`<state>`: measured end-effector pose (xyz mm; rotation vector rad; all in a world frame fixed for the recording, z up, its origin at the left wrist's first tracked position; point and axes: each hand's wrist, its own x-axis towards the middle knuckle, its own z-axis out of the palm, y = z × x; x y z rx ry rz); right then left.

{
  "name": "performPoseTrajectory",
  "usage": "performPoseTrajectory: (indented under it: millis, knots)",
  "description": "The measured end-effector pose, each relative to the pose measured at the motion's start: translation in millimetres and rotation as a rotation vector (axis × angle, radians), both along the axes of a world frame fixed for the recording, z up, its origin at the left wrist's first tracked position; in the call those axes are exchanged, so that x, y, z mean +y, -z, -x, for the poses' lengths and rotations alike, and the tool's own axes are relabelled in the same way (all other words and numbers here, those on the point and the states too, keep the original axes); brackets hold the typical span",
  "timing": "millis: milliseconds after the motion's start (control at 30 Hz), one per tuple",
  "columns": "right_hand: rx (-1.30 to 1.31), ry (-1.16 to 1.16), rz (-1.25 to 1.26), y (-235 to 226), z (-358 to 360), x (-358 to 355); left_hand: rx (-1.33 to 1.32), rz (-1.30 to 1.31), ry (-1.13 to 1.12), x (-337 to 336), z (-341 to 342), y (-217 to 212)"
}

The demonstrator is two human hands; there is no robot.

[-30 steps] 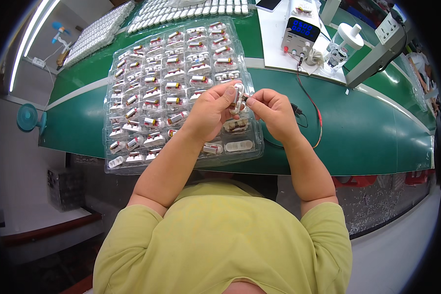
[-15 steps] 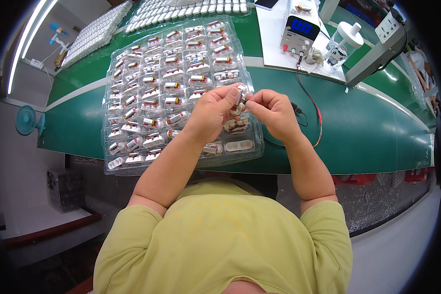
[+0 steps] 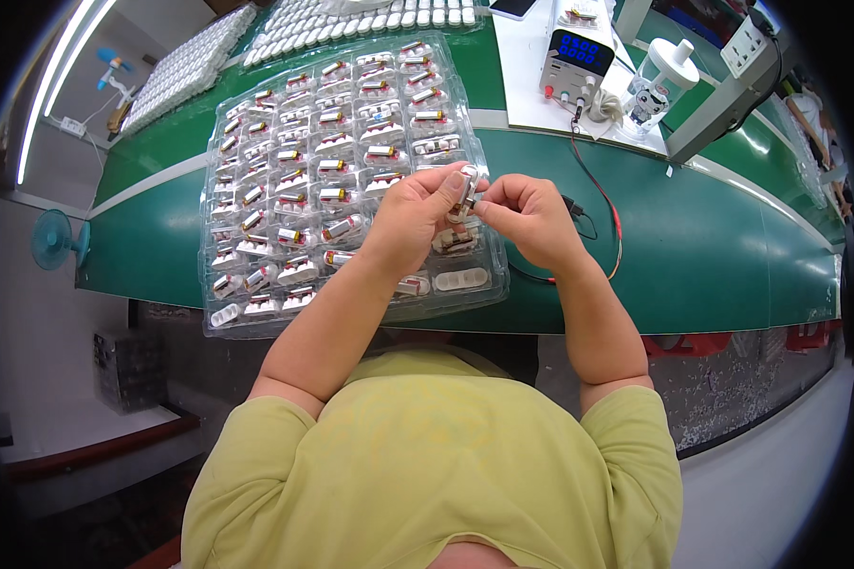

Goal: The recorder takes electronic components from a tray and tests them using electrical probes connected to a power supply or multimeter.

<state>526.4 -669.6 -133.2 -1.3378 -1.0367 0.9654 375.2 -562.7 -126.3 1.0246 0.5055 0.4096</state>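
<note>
My left hand [image 3: 413, 216] grips a small white oblong housing [image 3: 464, 192] with dark and metallic parts inside, tilted between thumb and fingers. The thumb and forefinger of my right hand [image 3: 531, 220] are pinched together at the housing's right edge; whatever lies between those fingertips is too small to make out. Both hands hover over the right side of a clear plastic tray [image 3: 499, 283]. Rows of similar white housings fill its pockets, many topped with a small silver battery [image 3: 332, 194] with a yellow end. A plain white oblong piece [image 3: 461, 279] lies in the tray's near right corner.
A bench power supply [image 3: 579, 52] with a lit blue display stands on a white board [image 3: 527, 71]. Red and black leads [image 3: 619, 228] run from it across the green table [image 3: 693, 247]. Beside it are a clear lidded jar [image 3: 662, 90] and a post carrying a socket strip [image 3: 751, 55].
The housing has turned slightly more upright in my left hand. My right fingertips have shifted a little along its edge. The tray and the rest look unmoved.
</note>
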Motion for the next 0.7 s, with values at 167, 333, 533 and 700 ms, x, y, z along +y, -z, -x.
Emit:
performPoseTrajectory:
  millis: [167, 333, 533, 700]
  knots:
    - [0.081, 0.023, -0.018, 3, 0, 3, 0.002, -0.010, -0.014, -1, 0, -1]
    - [0.086, 0.042, -0.072, 6, -1, 3, -0.031, 0.014, 0.004, -2, 0, 0]
    - [-0.016, 0.006, -0.001, 3, -3, 0, 0.066, -0.123, -0.070, -7, -2, -1]
    - [-0.107, -0.004, 0.025, 5, -1, -2, 0.176, -0.357, -0.163, -18, -4, -5]
